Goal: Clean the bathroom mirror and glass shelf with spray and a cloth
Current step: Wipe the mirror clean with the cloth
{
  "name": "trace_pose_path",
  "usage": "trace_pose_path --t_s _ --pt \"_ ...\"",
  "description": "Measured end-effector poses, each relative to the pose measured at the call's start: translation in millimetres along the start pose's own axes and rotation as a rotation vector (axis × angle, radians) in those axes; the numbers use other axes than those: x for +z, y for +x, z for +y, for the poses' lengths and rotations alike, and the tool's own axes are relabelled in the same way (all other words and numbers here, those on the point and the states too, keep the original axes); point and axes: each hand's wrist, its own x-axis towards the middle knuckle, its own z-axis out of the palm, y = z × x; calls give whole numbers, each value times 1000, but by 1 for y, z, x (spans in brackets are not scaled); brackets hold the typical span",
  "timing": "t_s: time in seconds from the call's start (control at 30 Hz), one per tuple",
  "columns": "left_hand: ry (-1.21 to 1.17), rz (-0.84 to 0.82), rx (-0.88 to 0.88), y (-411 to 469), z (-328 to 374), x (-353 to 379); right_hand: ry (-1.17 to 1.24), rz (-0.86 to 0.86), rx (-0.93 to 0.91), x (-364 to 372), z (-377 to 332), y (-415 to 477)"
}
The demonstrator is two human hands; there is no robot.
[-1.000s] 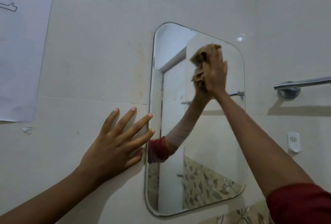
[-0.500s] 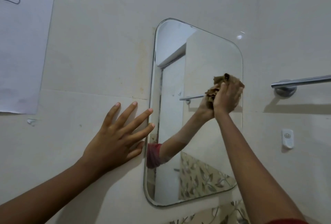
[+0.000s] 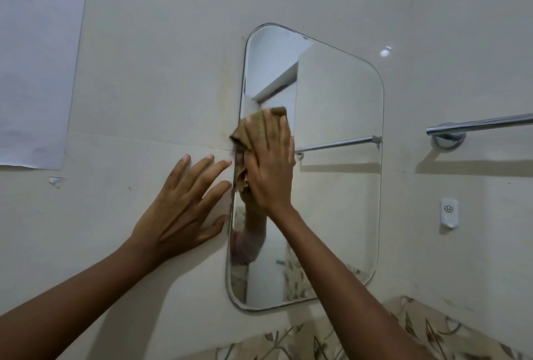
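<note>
A rounded rectangular mirror [image 3: 337, 135] hangs on the cream tiled wall. My right hand [image 3: 269, 163] presses a crumpled brown cloth [image 3: 251, 132] flat against the mirror's left edge, about halfway up. My left hand [image 3: 184, 207] lies flat on the wall tile just left of the mirror, fingers spread, fingertips near the mirror's rim. No spray bottle or glass shelf is in view.
A chrome towel bar [image 3: 478, 124] is fixed to the wall right of the mirror, with a small white wall hook [image 3: 449, 212] below it. A sheet of white paper [image 3: 37, 65] is stuck on the wall at far left. Leaf-patterned tiles [image 3: 403, 333] run below the mirror.
My right hand has swept the cloth from the mirror's upper right, down its right side, across to the left edge. My left hand has stayed on the wall.
</note>
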Motion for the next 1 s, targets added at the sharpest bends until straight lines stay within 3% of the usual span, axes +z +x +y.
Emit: trace_pose_path --t_s 0.27,0.5,0.67,0.83,1.0 --pt "5 29 47 0 0 -4 8 -110 -25 12 -15 -114" --pt "191 -66 108 0 -2 1 -207 -134 -29 21 -4 -217" --pt "199 -18 120 0 -3 3 -245 -20 323 14 34 -242" --pt "192 16 118 0 -2 4 76 166 935 -21 98 -199" --pt "172 2 114 0 -3 6 33 307 1013 -48 137 -89"
